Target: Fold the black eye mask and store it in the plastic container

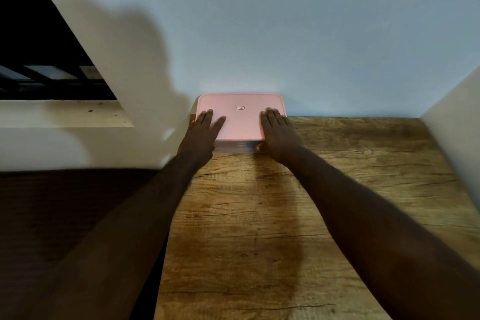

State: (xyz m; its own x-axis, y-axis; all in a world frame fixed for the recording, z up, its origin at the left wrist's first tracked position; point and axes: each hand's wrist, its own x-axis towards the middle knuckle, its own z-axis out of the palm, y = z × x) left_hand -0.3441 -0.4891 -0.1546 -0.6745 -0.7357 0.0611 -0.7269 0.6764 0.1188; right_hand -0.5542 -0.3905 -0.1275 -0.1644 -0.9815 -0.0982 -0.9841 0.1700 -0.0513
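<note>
Wooden table; pink lid, small label unreadable.

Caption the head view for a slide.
Both hands, left and right, rest flat on the pink lid of a container on a wooden table.

You have open table across the lower middle and right of the frame, while the container sits against the wall at upper centre.
</note>
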